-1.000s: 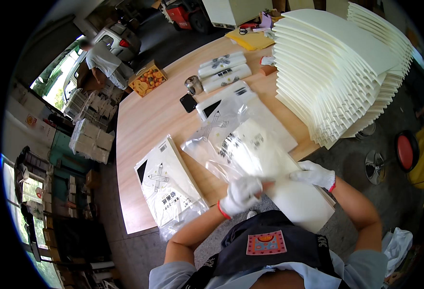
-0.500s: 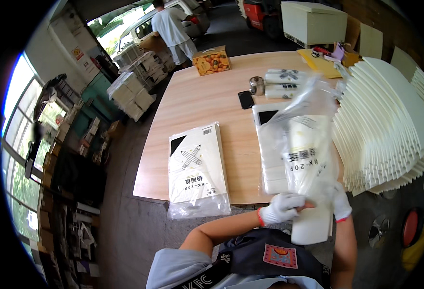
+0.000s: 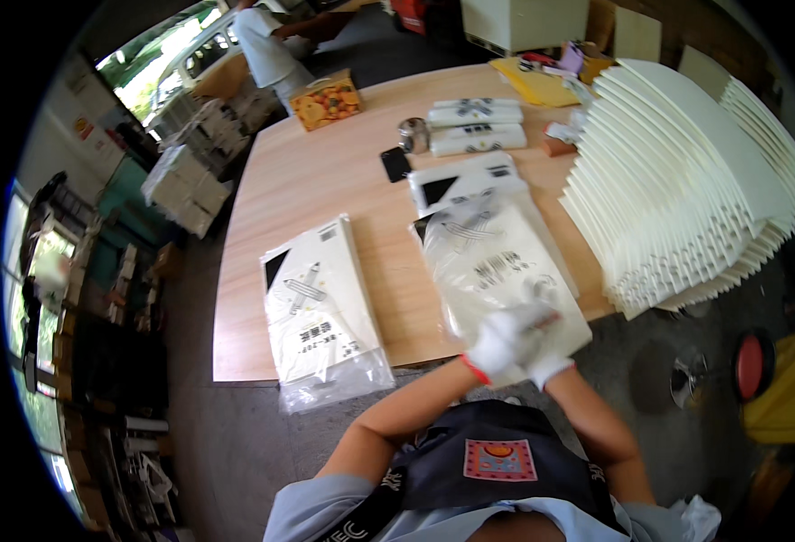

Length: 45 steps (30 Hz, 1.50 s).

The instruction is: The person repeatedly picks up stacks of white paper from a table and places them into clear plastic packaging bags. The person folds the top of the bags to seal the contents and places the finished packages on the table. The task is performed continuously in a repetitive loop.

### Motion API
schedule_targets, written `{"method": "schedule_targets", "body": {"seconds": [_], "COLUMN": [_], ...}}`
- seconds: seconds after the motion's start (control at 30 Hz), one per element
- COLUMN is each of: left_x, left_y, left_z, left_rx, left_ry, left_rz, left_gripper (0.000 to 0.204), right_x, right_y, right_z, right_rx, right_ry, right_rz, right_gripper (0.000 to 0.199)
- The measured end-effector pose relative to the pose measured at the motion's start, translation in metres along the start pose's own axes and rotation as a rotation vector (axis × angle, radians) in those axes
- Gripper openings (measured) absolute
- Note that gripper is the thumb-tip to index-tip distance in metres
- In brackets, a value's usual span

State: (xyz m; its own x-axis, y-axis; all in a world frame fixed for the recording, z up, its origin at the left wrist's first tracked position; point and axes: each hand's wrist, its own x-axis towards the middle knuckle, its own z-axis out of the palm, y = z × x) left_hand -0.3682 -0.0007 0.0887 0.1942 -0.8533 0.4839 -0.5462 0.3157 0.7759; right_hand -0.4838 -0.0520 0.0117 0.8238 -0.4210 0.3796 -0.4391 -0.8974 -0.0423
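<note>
Both grips too blurred to tell, left hand (image 3: 504, 343) overlapping right hand (image 3: 547, 365); plastic bag (image 3: 475, 255) beyond them could tear if tugged unevenly.

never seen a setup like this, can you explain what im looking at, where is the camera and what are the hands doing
There is no machine here: a person is working by hand, in white gloves. The view comes from a wide fisheye camera on that person's head, looking down, which is why straight edges bend.

The left hand and right hand are close together at the near end of a clear printed bag with pale sheets in it. Motion blur hides how the fingers grip.

On the wooden table, another bagged pack lies to the left. Farther back are a black phone, a shiny metal container and a fruit-printed box. A large fanned stack of pale sheets stands at the right.
</note>
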Motion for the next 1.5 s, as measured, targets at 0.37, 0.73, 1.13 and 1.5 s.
{"method": "schedule_targets", "body": {"seconds": [0.37, 0.73, 1.13, 1.5], "left_x": [-0.147, -0.223, -0.262, -0.153], "left_y": [-0.048, 0.035, -0.024, -0.007], "left_z": [-0.027, -0.078, -0.089, -0.085], "left_rx": [0.635, -0.257, 0.104, 0.083], "left_ry": [0.034, -0.003, -0.225, 0.429], "left_rz": [-0.003, -0.792, -1.043, -0.616], "left_gripper": [0.019, 0.010, 0.023, 0.005], "right_x": [-0.031, -0.111, -0.103, -0.058], "right_y": [0.027, -0.016, 0.029, 0.013], "right_z": [-0.055, -0.112, -0.095, 0.061], "right_rx": [0.082, 0.148, 0.287, 1.866], "right_ry": [-0.168, -0.556, -0.981, -0.587], "right_rz": [0.415, 0.016, 0.184, 0.963], "right_gripper": [0.023, 0.026, 0.026, 0.039]}}
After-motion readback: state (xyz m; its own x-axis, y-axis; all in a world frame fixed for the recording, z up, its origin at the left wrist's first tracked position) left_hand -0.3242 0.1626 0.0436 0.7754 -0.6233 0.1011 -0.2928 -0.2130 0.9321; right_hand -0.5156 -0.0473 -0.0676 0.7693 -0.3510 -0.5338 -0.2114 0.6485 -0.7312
